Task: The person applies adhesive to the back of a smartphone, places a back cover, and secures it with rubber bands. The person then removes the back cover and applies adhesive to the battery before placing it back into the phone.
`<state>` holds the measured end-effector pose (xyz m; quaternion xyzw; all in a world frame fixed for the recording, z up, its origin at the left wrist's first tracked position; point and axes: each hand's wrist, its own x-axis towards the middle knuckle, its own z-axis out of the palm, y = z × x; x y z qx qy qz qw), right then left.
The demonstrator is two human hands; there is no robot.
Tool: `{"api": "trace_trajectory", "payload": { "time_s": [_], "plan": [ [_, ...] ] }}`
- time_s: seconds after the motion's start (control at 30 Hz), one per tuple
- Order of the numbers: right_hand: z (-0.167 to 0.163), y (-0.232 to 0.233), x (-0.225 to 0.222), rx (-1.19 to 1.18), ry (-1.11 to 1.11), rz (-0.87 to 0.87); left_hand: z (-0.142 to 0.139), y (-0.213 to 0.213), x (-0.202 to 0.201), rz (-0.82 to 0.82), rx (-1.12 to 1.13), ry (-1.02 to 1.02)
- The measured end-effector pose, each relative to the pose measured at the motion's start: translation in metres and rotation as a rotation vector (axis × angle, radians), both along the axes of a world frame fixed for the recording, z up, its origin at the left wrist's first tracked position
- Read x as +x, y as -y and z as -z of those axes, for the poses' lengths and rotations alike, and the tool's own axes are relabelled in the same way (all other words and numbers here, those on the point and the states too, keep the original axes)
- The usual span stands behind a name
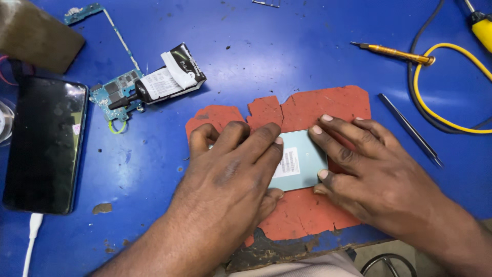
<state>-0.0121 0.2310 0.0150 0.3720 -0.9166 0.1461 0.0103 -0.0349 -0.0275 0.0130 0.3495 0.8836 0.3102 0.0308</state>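
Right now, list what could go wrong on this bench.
1. Both hands, left and right, press the pale panel; uneven pressure might crack it.
2. The glue tube lies on a circuit board; it may leak there.
3. The torn red mat might slide.

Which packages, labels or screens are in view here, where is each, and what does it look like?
Phone screen: far left on the blue bench, dark and unlit, white cable at its bottom end.
Glue tube: upper left, lying across a circuit board, black with a white printed label and black nozzle.
Barcode sticker: white rectangle on the pale teal panel, between the left hand and right hand, over the red mat.
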Motion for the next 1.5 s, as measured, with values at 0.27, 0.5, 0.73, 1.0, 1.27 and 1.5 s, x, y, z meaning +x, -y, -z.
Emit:
{"api": "trace_trajectory", "payload": {
  "time_s": [0.27, 0.5, 0.73, 1.0, 1.27, 1.5],
  "plan": [
    [-0.005, 0.019, -0.008, 0.061, 0.028, -0.095, 0.0, 0.006, 0.007, -0.032, -0.039, -0.025],
    [-0.014, 0.041, -0.011, 0.089, 0.018, -0.189, -0.009, 0.023, 0.016, -0.083, -0.174, -0.079],
    [-0.017, 0.063, -0.014, 0.114, 0.002, -0.242, -0.009, 0.046, 0.024, -0.141, -0.204, -0.18],
    [-0.015, 0.093, -0.021, 0.108, 0.003, -0.306, -0.013, 0.086, 0.027, -0.173, -0.208, -0.085],
    [-0.015, 0.109, -0.018, 0.16, 0.007, -0.269, -0.003, 0.11, 0.047, -0.328, -0.14, -0.086],
    [-0.01, 0.113, -0.01, 0.127, -0.011, -0.221, 0.008, 0.109, 0.067, -0.427, -0.131, -0.138]
  ]
}}
